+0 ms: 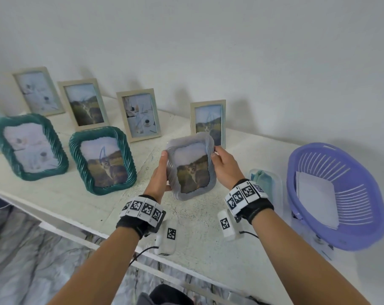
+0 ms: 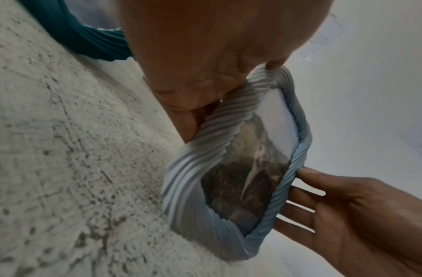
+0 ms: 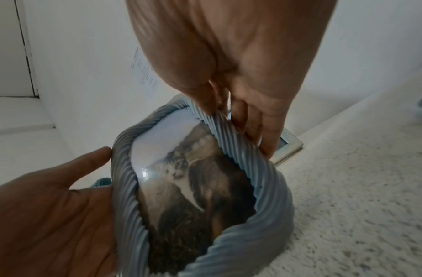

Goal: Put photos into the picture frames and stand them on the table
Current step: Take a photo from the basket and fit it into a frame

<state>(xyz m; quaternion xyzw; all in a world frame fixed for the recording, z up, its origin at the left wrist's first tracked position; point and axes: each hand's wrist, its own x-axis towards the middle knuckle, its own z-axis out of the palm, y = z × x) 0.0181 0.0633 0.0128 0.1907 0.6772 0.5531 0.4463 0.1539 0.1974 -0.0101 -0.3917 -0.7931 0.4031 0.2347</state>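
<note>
while both hands pinch the grey ribbed frame (image 1: 190,166) by its side edges, left hand (image 1: 159,177) and right hand (image 1: 225,165), its foot sits near the worktop (image 1: 197,227) below the fingers; lower it squarely, checking the back stand catches before letting go.

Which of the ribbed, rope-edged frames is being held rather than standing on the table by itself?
The grey ribbed frame, with the cat photo. The left hand and right hand hold its two sides, while the two green ribbed frames stand untouched to its left.
</note>
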